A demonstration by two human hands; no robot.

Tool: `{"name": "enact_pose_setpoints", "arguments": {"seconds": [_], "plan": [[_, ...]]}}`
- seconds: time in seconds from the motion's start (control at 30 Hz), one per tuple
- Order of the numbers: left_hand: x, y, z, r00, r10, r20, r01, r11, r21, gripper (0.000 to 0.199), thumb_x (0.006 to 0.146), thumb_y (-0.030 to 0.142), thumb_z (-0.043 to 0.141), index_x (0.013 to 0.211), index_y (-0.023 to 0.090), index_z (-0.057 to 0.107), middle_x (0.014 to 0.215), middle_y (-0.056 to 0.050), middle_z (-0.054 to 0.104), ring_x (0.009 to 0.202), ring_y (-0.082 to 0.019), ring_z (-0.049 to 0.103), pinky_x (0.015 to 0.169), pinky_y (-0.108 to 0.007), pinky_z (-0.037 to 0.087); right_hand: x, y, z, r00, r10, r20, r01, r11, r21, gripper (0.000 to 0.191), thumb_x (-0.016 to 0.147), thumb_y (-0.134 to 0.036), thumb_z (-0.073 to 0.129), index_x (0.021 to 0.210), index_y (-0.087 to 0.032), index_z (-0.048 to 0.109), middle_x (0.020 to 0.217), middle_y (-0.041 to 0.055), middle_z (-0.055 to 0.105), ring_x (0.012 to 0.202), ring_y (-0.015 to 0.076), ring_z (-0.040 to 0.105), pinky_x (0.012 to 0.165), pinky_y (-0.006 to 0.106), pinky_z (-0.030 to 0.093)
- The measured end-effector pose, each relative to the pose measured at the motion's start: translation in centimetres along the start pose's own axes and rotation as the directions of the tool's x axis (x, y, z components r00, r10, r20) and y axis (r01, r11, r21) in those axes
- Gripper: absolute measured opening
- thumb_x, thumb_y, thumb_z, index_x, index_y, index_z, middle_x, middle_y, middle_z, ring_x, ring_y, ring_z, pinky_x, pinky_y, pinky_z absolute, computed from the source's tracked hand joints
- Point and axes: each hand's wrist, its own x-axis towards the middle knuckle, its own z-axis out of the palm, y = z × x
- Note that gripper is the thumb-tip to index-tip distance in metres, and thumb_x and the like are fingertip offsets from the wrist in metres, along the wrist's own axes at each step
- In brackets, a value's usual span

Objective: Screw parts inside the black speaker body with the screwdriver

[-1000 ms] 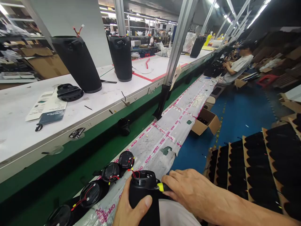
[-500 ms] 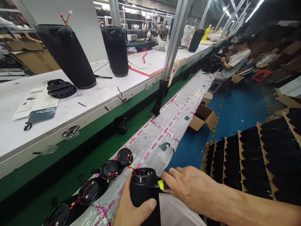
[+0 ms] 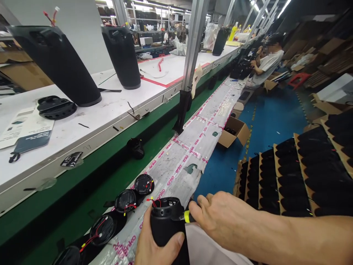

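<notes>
Near the bottom centre, a black fabric-covered cylinder (image 3: 168,230) stands upright with its open rim up and red wires at the rim. My left hand (image 3: 158,248) is wrapped round its lower part, thumb across the front. My right hand (image 3: 211,217) grips a black-and-yellow tool (image 3: 188,216), whose tip touches the cylinder's side just under the rim. To the left, several similar black cylinders with red wires, one of them here (image 3: 125,201), lie in a row on the taped plastic-covered bench (image 3: 176,173).
A white table (image 3: 91,123) at left holds tall black cylinders (image 3: 121,57), a black end part (image 3: 56,107) and a printed card (image 3: 30,129). A metal post (image 3: 190,48) rises ahead. Cartons of black items (image 3: 289,173) stand right. A person (image 3: 268,60) sits farther off.
The view has shifted slightly, so the table objects appear farther left. Both hands keep their holds, and the tool stays against the cylinder just below its rim.
</notes>
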Motion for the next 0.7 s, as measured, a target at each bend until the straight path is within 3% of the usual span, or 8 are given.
{"name": "enact_pose_setpoints", "arguments": {"seconds": [0.23, 0.37, 0.5, 0.57, 0.7], "plan": [[0.2, 0.3, 0.0, 0.999, -0.025, -0.034, 0.028, 0.996, 0.079, 0.087, 0.062, 0.046, 0.083, 0.138, 0.014, 0.053, 0.120, -0.018, 0.073, 0.117, -0.046, 0.066, 0.102, -0.058, 0.050, 0.7, -0.8, 0.6, 0.997, 0.070, 0.038, -0.069, 0.997, -0.039, 0.028, 0.071, -0.007, 0.063, 0.092, -0.022, 0.052, 0.071, 0.0002, 0.050, 0.054, 0.0193, 0.046, 0.044, 0.039, 0.013], [0.7, -0.2, -0.5, 1.000, -0.023, 0.020, 0.024, 0.998, -0.057, 0.083, 0.063, 0.057, 0.082, 0.131, 0.016, 0.059, 0.122, -0.015, 0.074, 0.122, -0.044, 0.064, 0.102, -0.052, 0.051, 1.3, 0.4, 0.5, 1.000, 0.018, -0.019, -0.014, 0.979, 0.202, 0.012, 0.095, -0.022, 0.064, 0.096, -0.020, 0.052, 0.075, -0.0007, 0.063, 0.055, 0.0168, 0.056, 0.045, 0.037, 0.018], [1.2, -1.1, -0.8, 0.995, -0.028, 0.099, 0.048, 0.976, -0.211, 0.085, 0.063, 0.064, 0.083, 0.130, 0.018, 0.060, 0.125, -0.013, 0.074, 0.124, -0.043, 0.063, 0.108, -0.053, 0.047, 1.2, 1.3, 0.4, 0.977, 0.203, -0.070, -0.156, 0.896, 0.415, 0.021, 0.105, -0.040, 0.058, 0.101, -0.021, 0.053, 0.081, -0.0016, 0.070, 0.063, 0.0178, 0.066, 0.051, 0.035, 0.027], [1.3, -1.5, -0.8, 0.992, -0.068, 0.108, 0.093, 0.966, -0.243, 0.091, 0.063, 0.064, 0.083, 0.137, 0.019, 0.055, 0.128, -0.014, 0.072, 0.123, -0.044, 0.063, 0.111, -0.056, 0.043, 1.0, 1.5, 0.4, 0.969, 0.239, -0.054, -0.200, 0.898, 0.391, 0.019, 0.104, -0.039, 0.059, 0.100, -0.021, 0.053, 0.080, -0.0018, 0.070, 0.061, 0.0180, 0.066, 0.050, 0.035, 0.027], [1.4, -1.1, -1.0, 0.986, -0.077, 0.151, 0.114, 0.959, -0.258, 0.091, 0.065, 0.065, 0.082, 0.137, 0.018, 0.054, 0.131, -0.016, 0.071, 0.125, -0.045, 0.061, 0.112, -0.057, 0.041, 0.8, 1.6, 0.6, 0.992, 0.124, -0.031, -0.109, 0.948, 0.300, 0.021, 0.100, -0.040, 0.065, 0.098, -0.022, 0.054, 0.081, -0.0011, 0.068, 0.065, 0.0204, 0.066, 0.050, 0.037, 0.028]]}}
